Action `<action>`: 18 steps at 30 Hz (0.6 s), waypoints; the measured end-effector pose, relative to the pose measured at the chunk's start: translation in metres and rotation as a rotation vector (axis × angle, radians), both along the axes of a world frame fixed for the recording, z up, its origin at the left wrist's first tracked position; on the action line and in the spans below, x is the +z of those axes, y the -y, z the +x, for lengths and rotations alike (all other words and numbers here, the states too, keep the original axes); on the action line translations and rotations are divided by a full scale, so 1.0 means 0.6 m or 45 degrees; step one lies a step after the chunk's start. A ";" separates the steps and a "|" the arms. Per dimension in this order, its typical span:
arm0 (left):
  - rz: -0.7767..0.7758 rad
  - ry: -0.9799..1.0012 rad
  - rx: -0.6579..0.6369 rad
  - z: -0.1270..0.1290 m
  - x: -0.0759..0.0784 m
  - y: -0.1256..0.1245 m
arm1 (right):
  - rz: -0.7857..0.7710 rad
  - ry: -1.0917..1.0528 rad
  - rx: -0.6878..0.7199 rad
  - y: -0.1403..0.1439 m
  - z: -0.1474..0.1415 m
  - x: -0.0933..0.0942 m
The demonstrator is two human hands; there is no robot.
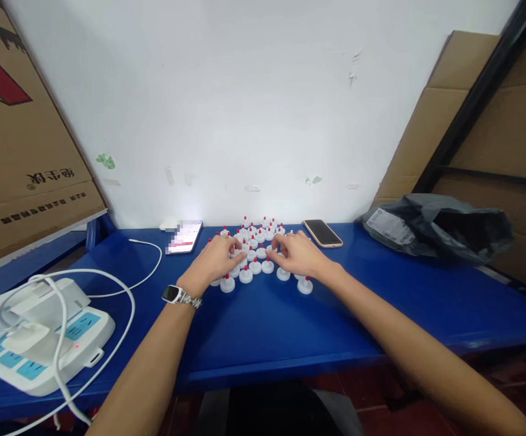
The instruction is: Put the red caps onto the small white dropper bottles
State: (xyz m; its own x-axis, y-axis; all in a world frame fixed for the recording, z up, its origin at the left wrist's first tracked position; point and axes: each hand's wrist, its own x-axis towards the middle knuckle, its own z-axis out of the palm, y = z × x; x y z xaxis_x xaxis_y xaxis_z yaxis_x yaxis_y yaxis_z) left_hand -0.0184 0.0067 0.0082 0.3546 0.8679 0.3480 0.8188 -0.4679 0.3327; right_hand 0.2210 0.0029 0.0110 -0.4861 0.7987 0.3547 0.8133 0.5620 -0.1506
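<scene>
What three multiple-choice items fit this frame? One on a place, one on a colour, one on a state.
1. Where does the dark-screened phone lie?
A. right of the cluster of caps, near the wall
B. on the power strip
C. inside the grey bag

2. What colour are the tips of the small white caps?
A. green
B. red
C. black

3. What is the state of the phone on the left?
A. screen lit
B. screen dark
C. face down

Answers:
1 A: it lies flat on the blue table, right of the caps and left of the grey bag.
2 B: each white cap carries a red tip.
3 A: its screen glows bright, unlike the other phone.

The left hand and right hand both rest among the caps, fingers on them.
</scene>
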 end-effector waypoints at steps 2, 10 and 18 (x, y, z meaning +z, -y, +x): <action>-0.107 -0.029 -0.036 -0.002 -0.007 -0.007 | 0.034 -0.007 0.028 -0.024 -0.013 0.002; -0.137 0.704 0.095 -0.001 0.008 -0.016 | -0.325 -0.381 0.116 -0.100 -0.031 0.018; -0.105 0.131 0.034 0.001 -0.004 -0.014 | -0.231 -0.186 0.058 -0.078 -0.018 0.000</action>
State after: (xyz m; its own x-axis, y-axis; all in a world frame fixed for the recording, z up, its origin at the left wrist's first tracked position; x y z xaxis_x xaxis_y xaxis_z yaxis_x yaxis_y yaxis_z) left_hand -0.0177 0.0153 0.0055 0.2973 0.9035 0.3088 0.7898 -0.4144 0.4521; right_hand 0.2102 0.0499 0.0110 -0.4772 0.8341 0.2767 0.7499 0.5506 -0.3667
